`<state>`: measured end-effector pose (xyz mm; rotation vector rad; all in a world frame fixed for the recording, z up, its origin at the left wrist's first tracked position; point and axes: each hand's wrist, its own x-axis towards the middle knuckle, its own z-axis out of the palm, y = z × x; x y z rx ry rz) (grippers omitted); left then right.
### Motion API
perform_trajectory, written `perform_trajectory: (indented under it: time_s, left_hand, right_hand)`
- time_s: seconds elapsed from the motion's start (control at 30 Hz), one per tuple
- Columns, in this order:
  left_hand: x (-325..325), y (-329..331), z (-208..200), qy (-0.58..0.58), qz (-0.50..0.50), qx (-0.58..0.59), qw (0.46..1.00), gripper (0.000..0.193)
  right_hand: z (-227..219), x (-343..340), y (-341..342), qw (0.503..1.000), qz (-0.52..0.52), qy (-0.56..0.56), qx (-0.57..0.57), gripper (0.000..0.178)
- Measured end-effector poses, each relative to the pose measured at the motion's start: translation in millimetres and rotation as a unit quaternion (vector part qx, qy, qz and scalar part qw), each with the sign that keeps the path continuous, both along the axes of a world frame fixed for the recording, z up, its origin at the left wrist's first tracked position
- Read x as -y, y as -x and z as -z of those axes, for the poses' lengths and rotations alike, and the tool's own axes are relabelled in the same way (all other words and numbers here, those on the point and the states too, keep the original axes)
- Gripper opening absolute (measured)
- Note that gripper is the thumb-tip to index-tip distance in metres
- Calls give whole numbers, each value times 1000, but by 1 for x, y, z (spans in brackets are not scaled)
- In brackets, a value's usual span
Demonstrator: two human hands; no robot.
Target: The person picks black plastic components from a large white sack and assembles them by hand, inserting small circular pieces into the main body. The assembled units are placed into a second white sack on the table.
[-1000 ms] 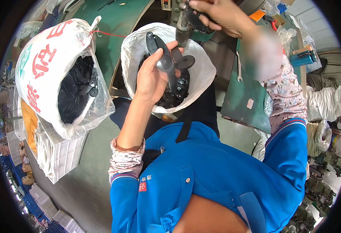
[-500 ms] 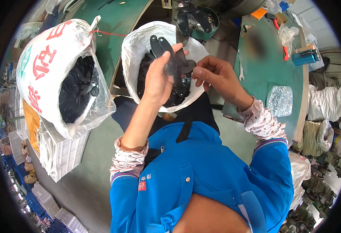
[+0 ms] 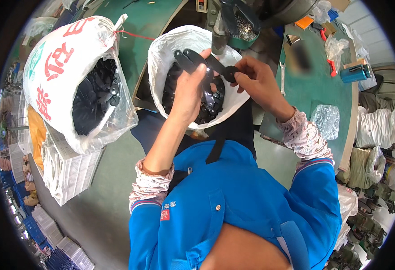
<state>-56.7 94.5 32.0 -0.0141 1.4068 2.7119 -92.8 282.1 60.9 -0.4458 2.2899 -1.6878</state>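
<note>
Over a white sack-lined bucket [image 3: 161, 41], my left hand [image 3: 189, 92] is closed around several flat black plastic pieces [image 3: 189, 60] with rounded ends. Two of those ends stick out past its fingers on the left. One black piece slants to the right, and its round, disc-like end [image 3: 230, 74] is pinched between the thumb and fingers of my right hand [image 3: 258, 83]. Below my hands, inside the bucket, lies a heap of similar black pieces [image 3: 213, 101]. My left palm and the pieces' inner parts are partly hidden.
A big white sack [image 3: 62, 85] of black pieces stands at left on white crates [image 3: 78, 173]. Machine parts and a green tub of small metal bits [image 3: 244, 38] lie beyond the bucket. The right green bench [image 3: 305, 90] bears a wrench [image 3: 282, 78] and clear plastic bag [image 3: 326, 121].
The black piece's round end has moved a little right with my right hand, which now grips it more firmly. A long piece that hung down between my hands no longer shows there.
</note>
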Motion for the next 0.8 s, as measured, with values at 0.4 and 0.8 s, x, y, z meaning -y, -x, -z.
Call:
perform_trajectory:
  time_s: [0.4,0.8]
  left_hand:
    - [13,1,-2,-215,76,130,965,46]
    - [2,-12,-2,-68,134,210,966,56]
  right_hand:
    - [-24,-15,-4,951,-27,-34,-305,22]
    - [-17,11,23,946,-35,-27,-320,24]
